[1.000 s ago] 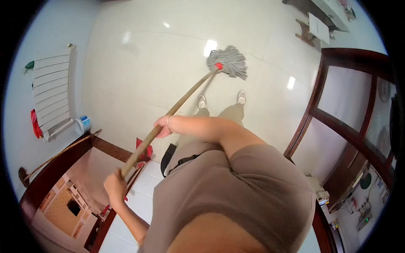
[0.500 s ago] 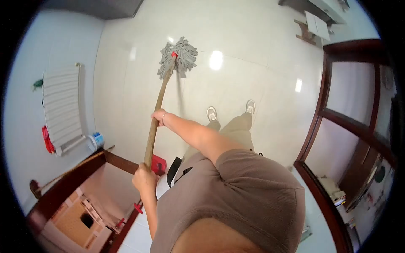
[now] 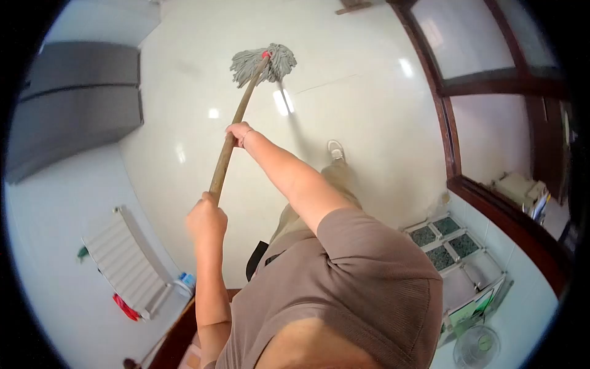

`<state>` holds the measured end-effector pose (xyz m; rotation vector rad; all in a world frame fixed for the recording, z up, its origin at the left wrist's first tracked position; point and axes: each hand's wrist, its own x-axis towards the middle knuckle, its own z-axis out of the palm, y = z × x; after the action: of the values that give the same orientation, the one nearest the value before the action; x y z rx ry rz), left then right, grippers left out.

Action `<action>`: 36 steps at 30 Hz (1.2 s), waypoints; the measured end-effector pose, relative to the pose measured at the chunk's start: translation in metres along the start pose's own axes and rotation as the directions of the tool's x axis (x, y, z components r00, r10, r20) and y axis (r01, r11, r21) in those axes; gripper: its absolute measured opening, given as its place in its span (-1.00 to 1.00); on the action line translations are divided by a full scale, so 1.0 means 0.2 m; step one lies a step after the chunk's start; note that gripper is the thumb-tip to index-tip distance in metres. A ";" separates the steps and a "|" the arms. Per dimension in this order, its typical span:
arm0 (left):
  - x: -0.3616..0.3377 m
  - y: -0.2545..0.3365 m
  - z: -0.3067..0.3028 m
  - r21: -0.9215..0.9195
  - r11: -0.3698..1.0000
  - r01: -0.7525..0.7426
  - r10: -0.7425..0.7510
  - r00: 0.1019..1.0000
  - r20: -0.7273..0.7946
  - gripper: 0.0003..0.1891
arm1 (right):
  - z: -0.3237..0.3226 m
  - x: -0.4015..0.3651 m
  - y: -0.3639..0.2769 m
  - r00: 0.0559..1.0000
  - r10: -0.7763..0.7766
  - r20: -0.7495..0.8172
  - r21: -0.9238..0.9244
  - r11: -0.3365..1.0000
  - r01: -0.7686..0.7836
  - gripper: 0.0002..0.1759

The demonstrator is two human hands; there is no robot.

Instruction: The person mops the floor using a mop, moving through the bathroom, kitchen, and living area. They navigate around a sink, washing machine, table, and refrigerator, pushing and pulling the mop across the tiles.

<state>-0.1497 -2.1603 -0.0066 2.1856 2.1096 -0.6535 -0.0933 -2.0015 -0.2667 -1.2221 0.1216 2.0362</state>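
Observation:
A grey string mop head with a red collar lies spread on the pale tiled floor, near the top of the view. Its wooden handle slants down to the lower left. My right hand is wrapped round the middle of that handle. Lower down, my left hand grips the handle's upper end, close to my body. One beige shoe shows on the floor to the right of the handle.
A dark grey cabinet stands at the upper left. Below it a white radiator hangs on the wall, a red cloth beside it. Dark wooden door frames line the right. A rack with green panels stands lower right.
The view has turned and shifted, bringing the grey cabinet and rack into sight. The mop head has moved farther forward with both hands still on the handle. Only one shoe now shows.

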 end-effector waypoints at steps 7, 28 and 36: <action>0.31 0.65 -0.17 0.043 0.937 -0.345 0.348 0.933 -0.094 -0.89 | -0.69 -0.05 -0.68 0.969 -0.175 -0.174 0.250 0.944 0.215 -0.90; 0.38 1.74 -0.34 0.046 0.362 -0.931 0.927 0.365 0.091 -0.83 | -2.25 -0.91 -0.72 0.790 -0.281 -0.546 0.676 0.409 0.613 -0.83; 0.28 1.87 -0.05 -0.069 0.283 -0.957 0.916 0.248 0.314 -0.82 | -2.57 -1.02 -0.24 0.740 -0.014 -0.672 0.659 0.442 0.608 -0.83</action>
<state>0.2123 -2.1338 -0.1134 2.6052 0.2784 -0.8579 0.3628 -2.3007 -0.3689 -1.0038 1.0059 0.8784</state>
